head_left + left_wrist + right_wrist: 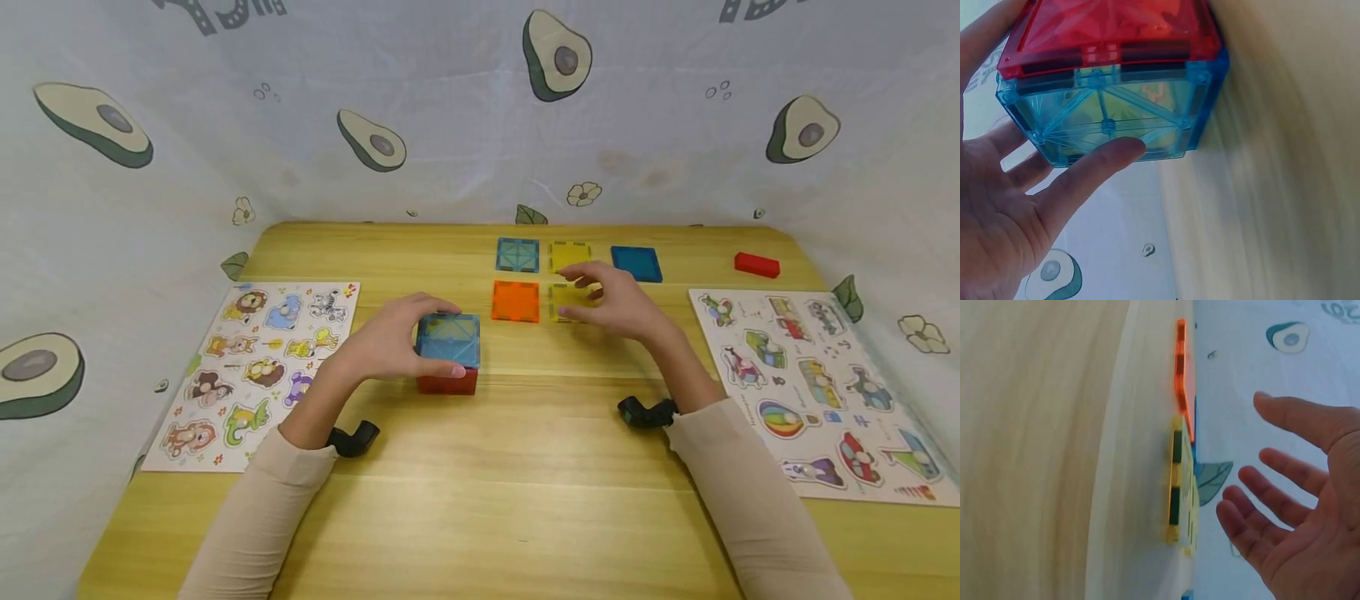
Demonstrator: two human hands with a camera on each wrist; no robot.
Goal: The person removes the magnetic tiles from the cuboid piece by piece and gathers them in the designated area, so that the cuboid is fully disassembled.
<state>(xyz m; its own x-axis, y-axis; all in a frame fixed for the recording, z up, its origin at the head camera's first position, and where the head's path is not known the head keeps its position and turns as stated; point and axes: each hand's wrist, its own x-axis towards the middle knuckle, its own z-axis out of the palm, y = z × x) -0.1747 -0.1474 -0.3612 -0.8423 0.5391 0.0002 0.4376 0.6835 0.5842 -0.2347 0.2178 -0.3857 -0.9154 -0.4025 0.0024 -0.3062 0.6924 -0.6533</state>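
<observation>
A cube of see-through magnetic tiles (448, 384), with a light-blue top and a red front, stands on the table left of centre. My left hand (386, 340) grips it, thumb along the top's near edge and fingers at the far side; in the left wrist view the thumb (1094, 165) lies across the light-blue face. Over the nearer yellow tile (567, 293) hovers my right hand (618, 304), fingers spread and gently bent. The right wrist view shows that hand (1300, 531) holding nothing, apart from the yellow tile (1176, 481).
Flat tiles lie around: an orange one (515, 301), a light-blue one (517, 255), a farther yellow one (570, 253) and a dark-blue one (636, 263). A red block (757, 265) sits at the back right. Picture puzzle boards flank them, animals left (255, 367), vehicles right (817, 392).
</observation>
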